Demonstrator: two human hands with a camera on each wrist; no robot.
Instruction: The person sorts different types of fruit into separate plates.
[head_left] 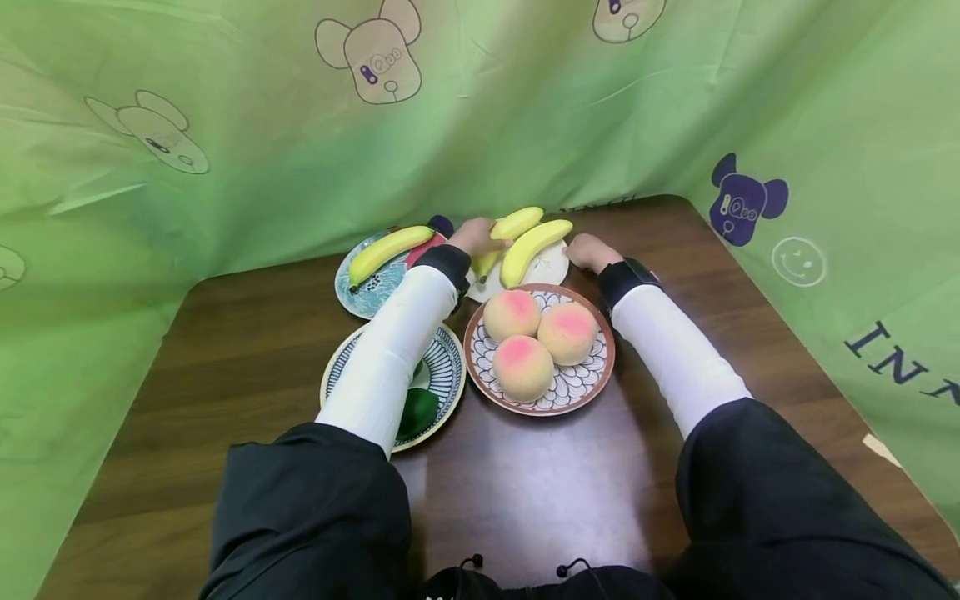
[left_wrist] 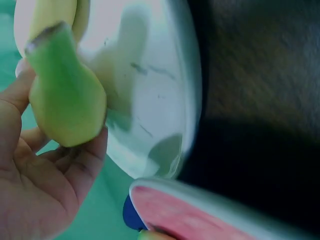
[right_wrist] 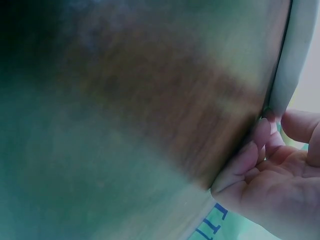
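A white plate point(head_left: 551, 268) at the table's far middle carries two yellow bananas. My left hand point(head_left: 474, 237) grips the rear banana point(head_left: 516, 223) near its left end. In the left wrist view that hand point(left_wrist: 60, 107) curls round the banana's greenish stem end point(left_wrist: 67, 102) over the white plate point(left_wrist: 160, 90). The front banana point(head_left: 534, 247) lies free beside it. My right hand point(head_left: 589, 251) is at the plate's right rim. In the right wrist view its fingers point(right_wrist: 250, 152) and thumb pinch the plate's rim point(right_wrist: 295, 65).
A patterned plate point(head_left: 572, 385) with three peaches sits nearer me. A blue plate point(head_left: 360, 296) at the back left holds another banana point(head_left: 388, 250) and something red. A striped plate point(head_left: 442, 375) with a green fruit point(head_left: 418, 410) lies under my left forearm. Green cloth walls surround the table.
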